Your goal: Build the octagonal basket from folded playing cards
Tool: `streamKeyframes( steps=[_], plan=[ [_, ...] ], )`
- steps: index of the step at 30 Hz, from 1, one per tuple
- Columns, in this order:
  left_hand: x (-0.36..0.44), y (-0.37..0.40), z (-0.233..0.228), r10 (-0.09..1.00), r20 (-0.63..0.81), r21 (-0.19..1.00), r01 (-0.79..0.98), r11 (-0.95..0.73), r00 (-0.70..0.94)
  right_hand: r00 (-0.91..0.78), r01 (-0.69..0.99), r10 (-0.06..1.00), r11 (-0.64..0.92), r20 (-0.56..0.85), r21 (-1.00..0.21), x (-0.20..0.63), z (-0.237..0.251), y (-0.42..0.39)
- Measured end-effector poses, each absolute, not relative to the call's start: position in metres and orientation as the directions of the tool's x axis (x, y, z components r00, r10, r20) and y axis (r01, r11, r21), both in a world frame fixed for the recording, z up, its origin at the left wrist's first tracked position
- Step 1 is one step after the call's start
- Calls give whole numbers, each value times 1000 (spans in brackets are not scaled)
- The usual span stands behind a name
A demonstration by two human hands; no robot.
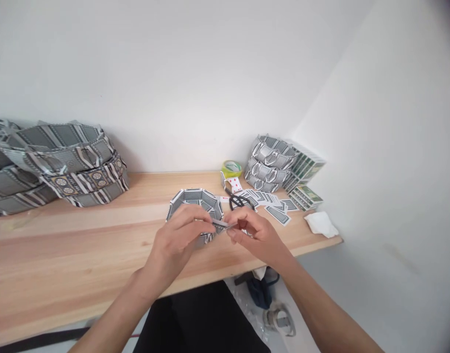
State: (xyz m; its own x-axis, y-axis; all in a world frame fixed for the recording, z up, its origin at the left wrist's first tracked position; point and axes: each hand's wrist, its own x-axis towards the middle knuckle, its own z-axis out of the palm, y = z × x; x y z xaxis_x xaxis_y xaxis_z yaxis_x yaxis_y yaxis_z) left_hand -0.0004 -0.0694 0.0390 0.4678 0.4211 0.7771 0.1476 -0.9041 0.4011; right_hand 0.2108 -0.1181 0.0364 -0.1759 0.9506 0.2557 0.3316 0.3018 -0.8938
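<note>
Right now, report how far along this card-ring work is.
Done: finished rings stacked at left and at the back right. In hand: left hand and right hand pinch a folded card at a part-built ring. Left: loose cards and card packs.

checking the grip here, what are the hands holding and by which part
Both hands pinch one folded playing card by its ends: left hand at the left end, right hand at the right, just in front of the card ring.
</note>
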Motion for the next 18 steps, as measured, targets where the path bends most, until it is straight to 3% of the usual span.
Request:
streamKeyframes(
  steps=[5,8,10,13,18],
  plan=[
    [5,-88,33,665,615,655,196,-730,424,-230,374,877,480,422,-793,212,31,-121],
    [12,-95,30,846,404,869,143,-474,348,-312,387,814,580,490,-717,212,33,-121],
    [15,-97,29,904,258,947,98,-307,341,-344,378,796,602,497,-703,212,34,-121],
    [16,-98,28,937,210,963,104,-247,278,-298,364,836,546,461,-754,209,32,-123],
    [16,-102,22,923,363,871,306,-384,126,-160,152,965,230,206,-961,193,20,-128]
  ],
)
